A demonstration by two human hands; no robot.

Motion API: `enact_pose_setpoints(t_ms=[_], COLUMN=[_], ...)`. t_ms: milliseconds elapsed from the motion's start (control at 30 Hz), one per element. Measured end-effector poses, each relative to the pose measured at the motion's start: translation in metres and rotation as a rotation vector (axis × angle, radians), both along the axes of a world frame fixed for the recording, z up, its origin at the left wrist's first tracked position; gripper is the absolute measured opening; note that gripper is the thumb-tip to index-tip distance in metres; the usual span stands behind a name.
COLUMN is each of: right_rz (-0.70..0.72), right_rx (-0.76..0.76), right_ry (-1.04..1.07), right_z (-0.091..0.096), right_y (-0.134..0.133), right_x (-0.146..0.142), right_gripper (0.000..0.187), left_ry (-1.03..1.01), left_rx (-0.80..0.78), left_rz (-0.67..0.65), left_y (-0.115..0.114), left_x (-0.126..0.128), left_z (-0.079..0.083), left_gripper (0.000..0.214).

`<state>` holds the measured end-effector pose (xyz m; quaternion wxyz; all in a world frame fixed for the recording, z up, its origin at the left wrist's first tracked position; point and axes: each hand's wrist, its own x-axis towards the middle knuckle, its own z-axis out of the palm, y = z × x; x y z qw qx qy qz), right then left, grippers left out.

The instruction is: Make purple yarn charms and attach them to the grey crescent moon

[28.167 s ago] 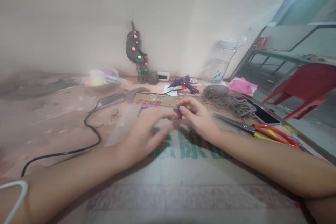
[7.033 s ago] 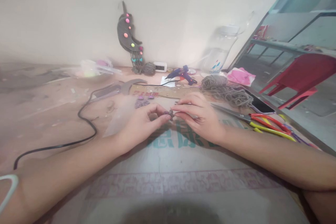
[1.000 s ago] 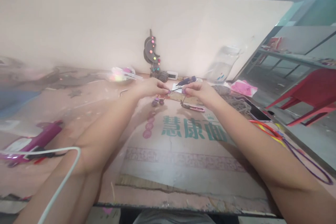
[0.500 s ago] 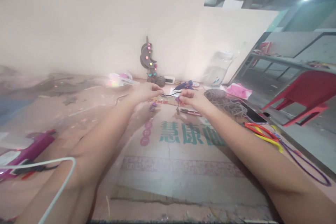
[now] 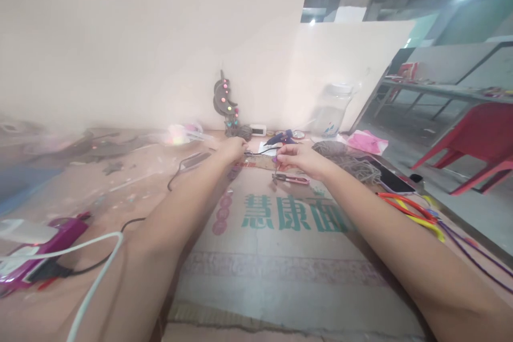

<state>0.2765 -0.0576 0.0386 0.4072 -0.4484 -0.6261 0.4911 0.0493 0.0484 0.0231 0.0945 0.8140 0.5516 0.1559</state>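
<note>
My right hand is pinched around a small purple piece, and a thin grey strand hangs below it. Just under that hand a pair of pink-handled snips or a small cutter lies on the printed cardboard sheet. My left hand is held to the left with its fingers curled together; whatever is in them is hidden. A blurred small dark piece shows just below it. Between and behind the hands are a blue glue gun and its black cord.
A grey moon ornament with coloured beads stands against the white partition. Grey yarn, a phone, a clear jar and coloured cords are at right. A purple power strip with a white cable is at left.
My left hand has curled its fingers and drawn slightly lower, above the small dark piece. My right hand keeps its pinch on the purple piece. The whole view has shifted slightly.
</note>
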Motion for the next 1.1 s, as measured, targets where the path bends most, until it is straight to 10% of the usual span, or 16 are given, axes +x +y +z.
enact_pose_setpoints(t_ms=[567,1100], right_rz=[0.048,-0.026], right_rx=[-0.019,0.06], right_ry=[0.013,0.04], right_z=[0.007,0.012], right_y=[0.0,-0.005], right_x=[0.006,0.001], right_gripper=[0.023,0.021], left_ry=[-0.074,-0.434], left_rx=[-0.042,0.205], left_rz=[0.022,-0.04], left_y=[0.023,-0.086], left_x=[0.008,-0.019], left_z=[-0.014,0.038], left_gripper=[0.031,0.034])
